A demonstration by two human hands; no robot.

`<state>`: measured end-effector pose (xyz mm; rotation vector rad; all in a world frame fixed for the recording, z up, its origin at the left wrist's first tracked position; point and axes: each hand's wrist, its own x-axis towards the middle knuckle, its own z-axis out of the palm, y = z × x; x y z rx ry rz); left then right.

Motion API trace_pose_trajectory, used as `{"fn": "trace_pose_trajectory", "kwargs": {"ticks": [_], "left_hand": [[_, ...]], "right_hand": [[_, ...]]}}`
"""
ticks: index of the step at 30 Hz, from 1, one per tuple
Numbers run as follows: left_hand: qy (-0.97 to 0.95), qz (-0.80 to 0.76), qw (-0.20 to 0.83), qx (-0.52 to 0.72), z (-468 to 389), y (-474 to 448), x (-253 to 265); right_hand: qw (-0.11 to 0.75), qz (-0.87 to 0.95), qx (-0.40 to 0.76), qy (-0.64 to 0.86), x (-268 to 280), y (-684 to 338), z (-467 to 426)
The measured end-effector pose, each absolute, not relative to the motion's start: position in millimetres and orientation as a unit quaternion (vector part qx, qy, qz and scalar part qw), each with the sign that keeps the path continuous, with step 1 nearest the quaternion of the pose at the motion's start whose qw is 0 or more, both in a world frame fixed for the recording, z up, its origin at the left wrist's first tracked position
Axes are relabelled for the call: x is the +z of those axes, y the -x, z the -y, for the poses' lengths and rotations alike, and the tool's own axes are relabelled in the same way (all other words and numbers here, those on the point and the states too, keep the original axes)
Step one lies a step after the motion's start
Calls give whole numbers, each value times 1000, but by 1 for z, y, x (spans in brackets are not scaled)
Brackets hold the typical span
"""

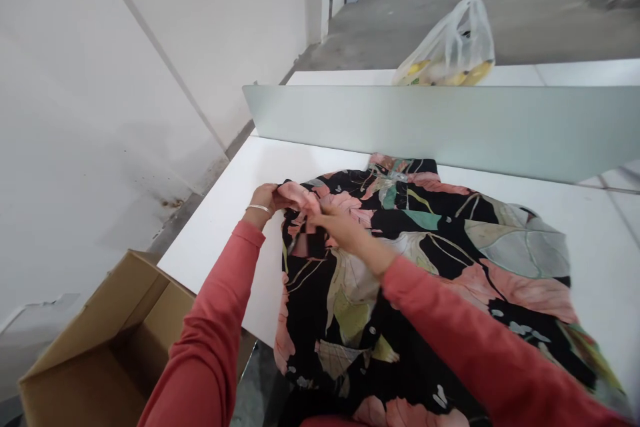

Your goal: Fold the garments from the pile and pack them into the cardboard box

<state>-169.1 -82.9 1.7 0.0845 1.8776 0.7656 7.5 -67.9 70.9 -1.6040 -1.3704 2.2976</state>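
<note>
Standing in the room, I see one person at a white table (215,230), both arms in red sleeves (213,330) stretched forward over it. Work in hand: a shirt (420,270), black with large pink, grey and green flowers, spread on the table. Collar (400,169) at the far edge, close to the foot of an upright frosted panel (425,120). Lower part of the shirt reaches the near edge; cannot tell how much passes over it.

Left hand (265,197): at the shirt's left side, towards the table's left edge; fingers closed on a raised pink fold (299,196). Pale bracelet (261,208) on that wrist.

Right hand (345,228): reaches across the shirt from the right, fingertips against the same fold. Blurred; cannot tell whether they are pinched together on the cloth. A small dark square (315,245) shows just below these fingertips; cannot tell if it belongs to the shirt.

Surroundings: open cardboard box (95,313) beside the near left corner of the table, lower than its top. Behind the panel, a knotted-looking clear bag (460,47) with yellow contents, on another white surface (565,73). White wall (125,67) left; grey floor (540,0) beyond.
</note>
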Motion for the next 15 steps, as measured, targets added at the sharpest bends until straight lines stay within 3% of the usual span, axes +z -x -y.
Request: {"fn": "trace_pose_trajectory", "kwargs": {"ticks": [5,10,15], "left_hand": [[-133,-778,554,266,91,161,-6],[-287,-778,499,251,78,145,-31],[-529,-660,505,171,44,119,-51]], "right_hand": [[15,400,772,495,109,-79,-6],[-132,441,761,457,125,-131,-29],[-205,583,726,301,139,-131,2]]}}
